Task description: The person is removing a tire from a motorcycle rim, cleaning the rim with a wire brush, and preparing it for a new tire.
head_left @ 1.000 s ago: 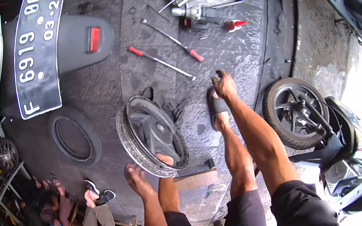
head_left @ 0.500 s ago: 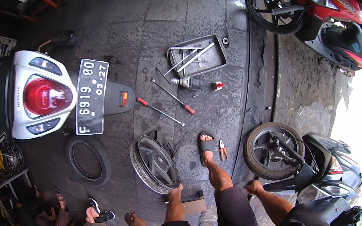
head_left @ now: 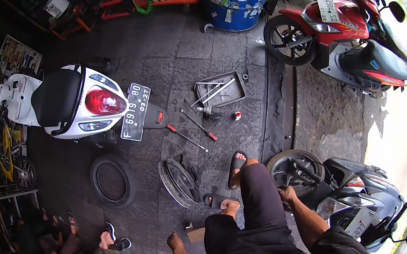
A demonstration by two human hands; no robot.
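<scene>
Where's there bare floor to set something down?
Bare floor: between the loose tire and wheel rim, and, wider, between the tray and blue drum. Crowded: around the red-handled levers, and at the right hand near a motorbike wheel.

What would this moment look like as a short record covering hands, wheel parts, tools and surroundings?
Left hand: lowered, nothing visible in it; finger posture unclear
Right hand: by the wheel of a dark scooter; contact unclear
Wheel rim: no tyre on it, appears tilted
Loose tyre: left of the rim
Tools: two red-handled bars
Tray: holds metal rods
Other vehicles: white scooter left, red motorcycle upper right
</scene>
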